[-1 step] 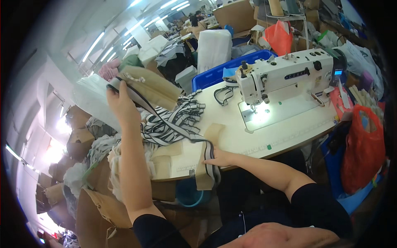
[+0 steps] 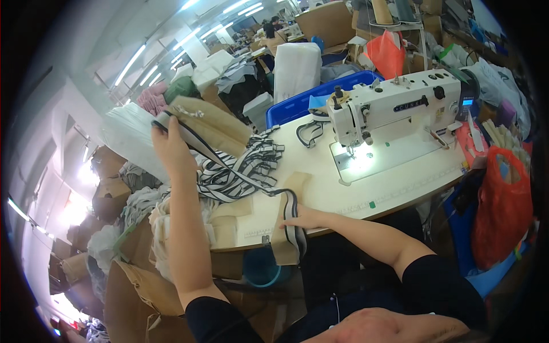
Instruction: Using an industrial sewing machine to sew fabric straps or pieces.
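My left hand [image 2: 170,143], raised over the left side of the table, is closed on one end of a black-and-white striped strap [image 2: 220,162]. A beige fabric piece [image 2: 214,127] hangs out beside that hand, joined to or held with the strap. The strap runs down to the table's front edge, where my right hand [image 2: 303,218] pinches its other end against a second beige fabric piece [image 2: 284,251]. That piece droops over the edge. Under the raised strap lies a heap of similar striped straps [image 2: 240,177].
A white sewing machine [image 2: 394,106] with its lamp lit stands on the right of the white table [image 2: 320,177]. Behind it is a blue crate [image 2: 280,113]. A red bag [image 2: 503,211] hangs at the right, and a teal bucket [image 2: 264,268] sits below the edge.
My left hand has shifted slightly right and down, and the beige piece beside it has swung a little lower. My right hand has hardly moved.
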Motion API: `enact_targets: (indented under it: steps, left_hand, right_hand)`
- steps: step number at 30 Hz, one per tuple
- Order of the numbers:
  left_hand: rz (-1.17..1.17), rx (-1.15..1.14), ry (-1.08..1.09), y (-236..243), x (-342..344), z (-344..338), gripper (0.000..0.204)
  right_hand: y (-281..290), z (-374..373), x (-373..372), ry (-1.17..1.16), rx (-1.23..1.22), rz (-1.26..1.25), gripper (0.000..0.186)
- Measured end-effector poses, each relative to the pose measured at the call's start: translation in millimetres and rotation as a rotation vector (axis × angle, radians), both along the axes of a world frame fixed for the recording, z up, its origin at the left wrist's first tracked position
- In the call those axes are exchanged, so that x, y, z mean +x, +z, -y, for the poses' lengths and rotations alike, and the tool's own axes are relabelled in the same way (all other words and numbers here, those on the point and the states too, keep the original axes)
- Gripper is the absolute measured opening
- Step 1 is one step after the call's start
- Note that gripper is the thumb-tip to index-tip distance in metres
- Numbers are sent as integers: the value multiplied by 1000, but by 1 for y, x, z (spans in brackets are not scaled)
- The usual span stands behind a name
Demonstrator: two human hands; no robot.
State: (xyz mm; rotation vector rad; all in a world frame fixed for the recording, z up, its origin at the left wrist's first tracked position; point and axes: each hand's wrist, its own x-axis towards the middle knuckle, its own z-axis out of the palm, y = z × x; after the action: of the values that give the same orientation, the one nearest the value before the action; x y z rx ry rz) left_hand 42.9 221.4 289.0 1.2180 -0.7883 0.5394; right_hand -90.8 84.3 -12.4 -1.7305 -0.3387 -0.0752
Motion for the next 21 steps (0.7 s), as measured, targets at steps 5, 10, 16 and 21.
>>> enact_targets:
  steps: [5, 10, 16, 21]
  left_hand:
    - [-326, -65, 26, -67, 39, -14, 19]
    - [-750, 331, -45, -179, 49, 1, 38]
    - [-102, 1017, 134, -303, -34, 5, 91]
    - [-29, 1234, 362, -280, -126, -20, 60]
  right_hand:
    - [19, 41, -4, 334, 860, -514, 46]
    - [29, 92, -25, 308, 1040, -453, 55]
    - [20, 105, -32, -80, 957, -523, 45]
    - [16, 112, -35, -42, 965, -483, 44]
